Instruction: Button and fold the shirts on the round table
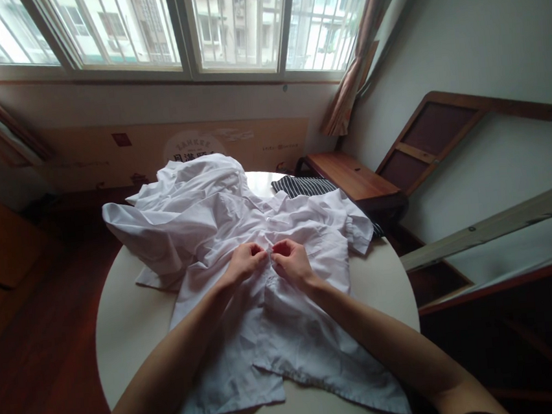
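A white short-sleeved shirt [288, 336] lies front-up on a round white table [121, 326], its lower front edges parted toward me. My left hand [245, 262] and my right hand [291, 261] meet at the shirt's middle front, below the collar. Both hands have their fingers curled in a pinch on the shirt's front edges. What sits between the fingertips is too small to see. More white cloth [182, 196] lies crumpled at the table's far left, partly under the shirt.
A dark striped cloth [303, 186] lies at the table's far edge. A wooden bench [356, 180] and leaning wooden panels [435, 139] stand at the right by the wall. A barred window [219, 23] runs along the back. Dark wood floor [37, 360] surrounds the table.
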Motion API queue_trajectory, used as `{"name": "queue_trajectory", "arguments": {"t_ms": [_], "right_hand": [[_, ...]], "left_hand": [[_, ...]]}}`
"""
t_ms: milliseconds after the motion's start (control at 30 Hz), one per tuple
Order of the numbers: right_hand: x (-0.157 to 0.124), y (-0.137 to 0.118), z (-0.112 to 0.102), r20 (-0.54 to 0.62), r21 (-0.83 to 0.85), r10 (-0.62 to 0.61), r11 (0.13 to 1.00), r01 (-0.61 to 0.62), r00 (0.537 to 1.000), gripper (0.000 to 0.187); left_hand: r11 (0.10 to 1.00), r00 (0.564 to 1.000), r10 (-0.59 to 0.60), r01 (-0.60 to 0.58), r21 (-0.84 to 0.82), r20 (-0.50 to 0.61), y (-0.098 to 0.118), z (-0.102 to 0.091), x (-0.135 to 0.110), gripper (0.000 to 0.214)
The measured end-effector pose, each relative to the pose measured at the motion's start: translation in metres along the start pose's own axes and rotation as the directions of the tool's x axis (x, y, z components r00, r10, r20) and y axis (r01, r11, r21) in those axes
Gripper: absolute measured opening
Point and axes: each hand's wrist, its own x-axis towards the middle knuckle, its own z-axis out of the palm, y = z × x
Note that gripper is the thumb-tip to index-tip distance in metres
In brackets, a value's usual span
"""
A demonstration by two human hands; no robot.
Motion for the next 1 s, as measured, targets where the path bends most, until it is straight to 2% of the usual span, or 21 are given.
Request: {"name": "queue_trajectory", "arguments": {"t_ms": [233, 400, 500, 600, 867, 1000], "right_hand": [[-0.001, -0.007, -0.001, -0.008, -0.056, -0.051, 0.997, 0.050, 0.999, 0.012], [-0.004, -0.015, -0.003, -0.032, -0.152, -0.143, 0.979, 0.136, 0.989, 0.011], [-0.007, -0.016, -0.002, -0.001, -0.242, -0.194, 0.952, 0.188, 0.981, 0.010], [-0.008, -0.014, -0.001, 0.017, -0.295, -0.195, 0.936, 0.191, 0.981, 0.008], [-0.006, -0.008, -0.001, 0.023, -0.226, -0.130, 0.965, 0.132, 0.991, 0.010], [-0.006, -0.007, -0.002, 0.039, -0.166, -0.143, 0.975, 0.147, 0.989, 0.013]], "left_hand": [[0.999, 1.000, -0.018, 0.019, 0.048, -0.014, -0.005, 0.003, 0.003, 0.020], [0.993, 0.999, 0.002, 0.003, 0.119, -0.041, -0.004, 0.004, 0.001, 0.018], [0.988, 0.998, -0.005, 0.014, 0.153, -0.063, -0.002, 0.004, -0.001, 0.017], [0.991, 0.998, -0.021, 0.028, 0.134, -0.057, -0.002, 0.003, -0.001, 0.018], [0.995, 1.000, -0.011, 0.013, 0.097, -0.028, -0.004, 0.002, 0.000, 0.023], [0.994, 0.999, -0.037, 0.039, 0.098, -0.024, -0.001, 0.001, -0.002, 0.024]]}}
